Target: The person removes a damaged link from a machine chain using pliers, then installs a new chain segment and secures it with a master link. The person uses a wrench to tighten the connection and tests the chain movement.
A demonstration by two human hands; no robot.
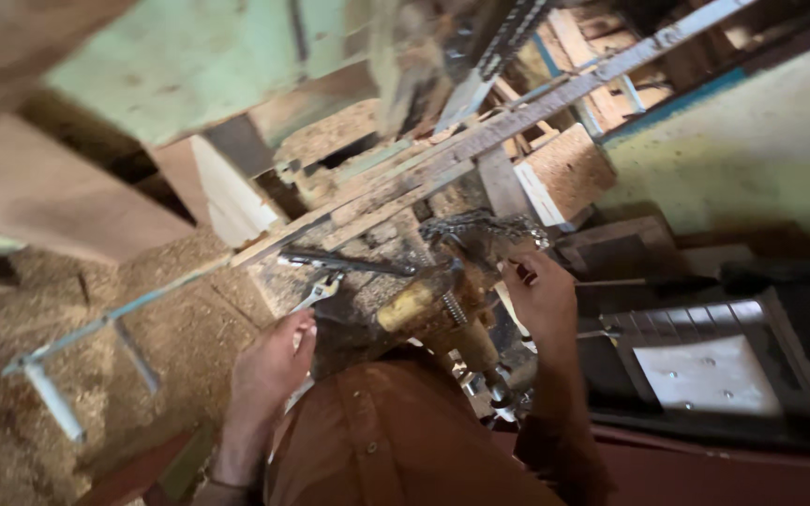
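Item: sawdust-caked machine assembly [433,309], chain [480,227] draped slack over its top (not seated on any sprocket visible).
Left hand [274,361]: clenched on wrench [316,292], jaw end toward assembly.
Right hand [541,295]: fingers on assembly just below chain; whether it grips, cannot tell.
Progress: judged mid-way; chain refitting and tightening outstanding.

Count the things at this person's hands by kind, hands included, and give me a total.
Hands: 2, left hand and right hand
Wrenches: 1, wrench by the left fingers
Chains: 1, chain above the right hand
Yellow parts: 1, yellow cylinder between the hands
Total: 5
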